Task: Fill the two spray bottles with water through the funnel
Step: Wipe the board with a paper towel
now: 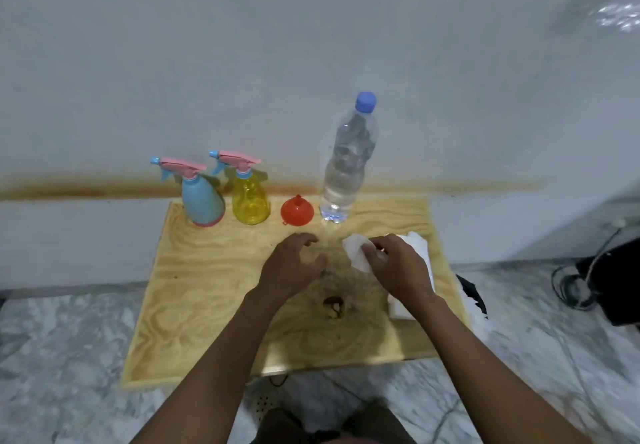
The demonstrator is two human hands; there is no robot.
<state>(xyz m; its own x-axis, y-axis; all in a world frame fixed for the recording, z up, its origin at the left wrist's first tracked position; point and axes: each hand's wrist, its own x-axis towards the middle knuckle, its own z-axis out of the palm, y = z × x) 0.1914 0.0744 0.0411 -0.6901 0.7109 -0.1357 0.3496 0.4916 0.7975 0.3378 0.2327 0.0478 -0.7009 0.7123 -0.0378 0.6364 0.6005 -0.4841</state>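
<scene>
- Spray bottles stood side by side in the head view, at the far left of a wooden board [194, 288] and close to the wall: a blue spray bottle [202, 201] and, just to its right, a yellow spray bottle [250, 203]. Both had pink trigger heads on.
- An orange funnel [296, 211] sat wide end down just right of the yellow one.
- A clear water bottle [346, 166] stood upright beside the funnel, its blue cap on and water inside.
- The left hand [294, 263] was over the middle of the board, nearer than the funnel, with fingers loosely curled and nothing in them.
- The right hand [394, 267] pinched a white tissue [355, 253] between thumb and fingers, above a pile of white paper [398, 307] at the board's right edge.
</scene>
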